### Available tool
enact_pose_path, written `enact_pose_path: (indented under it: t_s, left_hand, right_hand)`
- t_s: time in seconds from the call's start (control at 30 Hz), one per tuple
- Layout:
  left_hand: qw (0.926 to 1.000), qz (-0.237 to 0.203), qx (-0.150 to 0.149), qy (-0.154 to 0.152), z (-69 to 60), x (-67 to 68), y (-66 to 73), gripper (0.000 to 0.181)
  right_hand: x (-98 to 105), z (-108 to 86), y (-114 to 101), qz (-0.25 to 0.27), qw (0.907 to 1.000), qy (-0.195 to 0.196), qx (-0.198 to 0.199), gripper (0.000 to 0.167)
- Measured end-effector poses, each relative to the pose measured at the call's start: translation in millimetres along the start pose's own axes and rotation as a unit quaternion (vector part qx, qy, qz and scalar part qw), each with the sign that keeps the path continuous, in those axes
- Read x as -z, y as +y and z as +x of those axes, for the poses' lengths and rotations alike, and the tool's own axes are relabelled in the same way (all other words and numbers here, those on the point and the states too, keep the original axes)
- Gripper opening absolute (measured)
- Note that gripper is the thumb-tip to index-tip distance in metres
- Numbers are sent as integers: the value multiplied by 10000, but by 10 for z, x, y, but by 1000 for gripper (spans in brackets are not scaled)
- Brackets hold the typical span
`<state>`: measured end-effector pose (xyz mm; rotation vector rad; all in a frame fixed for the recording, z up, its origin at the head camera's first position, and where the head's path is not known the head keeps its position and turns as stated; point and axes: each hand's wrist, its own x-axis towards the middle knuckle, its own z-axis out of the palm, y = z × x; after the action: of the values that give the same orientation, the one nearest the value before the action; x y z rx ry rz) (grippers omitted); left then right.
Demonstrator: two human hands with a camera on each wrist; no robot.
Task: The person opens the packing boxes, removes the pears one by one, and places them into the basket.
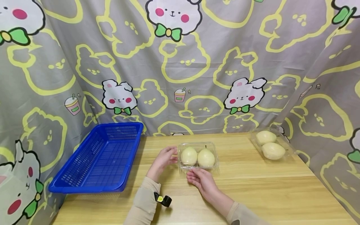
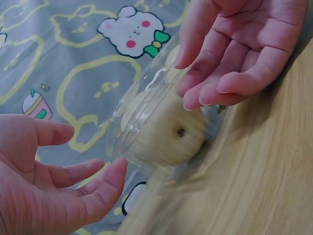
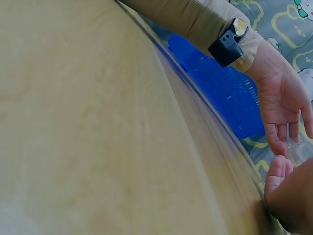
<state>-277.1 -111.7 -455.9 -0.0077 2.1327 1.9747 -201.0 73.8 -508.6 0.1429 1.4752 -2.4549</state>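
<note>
A clear plastic clamshell box (image 1: pixel 197 144) stands closed on the wooden table, with two pale yellow pears inside, a left pear (image 1: pixel 189 157) and a right pear (image 1: pixel 206 158). At the box's left side is my left hand (image 1: pixel 163 161), its fingers relaxed and apart, fingertips close to the plastic. My right hand (image 1: pixel 204 184) is at the front edge, fingers loosely bent, nothing pinched between them. In the left wrist view, a pear's dark-pitted end (image 2: pixel 181 132) shows through the plastic between both hands. Whether the fingertips touch the box, I cannot tell.
A blue plastic basket (image 1: pixel 137 137) stands at the left of the wooden table (image 1: pixel 253 193). Another clear box (image 1: pixel 287 150) with two pears lies at the back right. A patterned grey curtain (image 1: pixel 197 75) hangs behind. The left wrist carries a black device (image 1: pixel 166 201).
</note>
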Motion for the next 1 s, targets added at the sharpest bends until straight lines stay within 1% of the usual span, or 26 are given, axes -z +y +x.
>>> enact_pose_path:
  t_s: [0.2,0.43,0.53,0.67,0.83,0.93,1.0]
  left_hand:
    - [9999,-146,13,80,1,-20,-7,48]
    - [9980,-580,150,185,2,-18,0,39]
    - [9971,-682,236,234,-4,-10,5,36]
    - [9973,-630,263,269,-5,-1,4,36]
    - [9985,-480,207,151,-11,-15,-19,36]
    - [9996,-248,119,91,-31,-51,-27,35]
    - [9998,11,93,150,-49,-88,-20,35]
  right_hand:
    - [9,10,19,114,9998,32,127,17]
    - [22,22,24,90,9996,149,208,16]
    - [19,29,32,37,9995,182,239,16]
    - [6,34,42,-25,9994,200,282,17]
    - [0,17,39,-68,9994,195,290,16]
    - [-3,1,29,-116,9994,193,280,16]
    - [-6,-7,22,-160,9993,180,277,16]
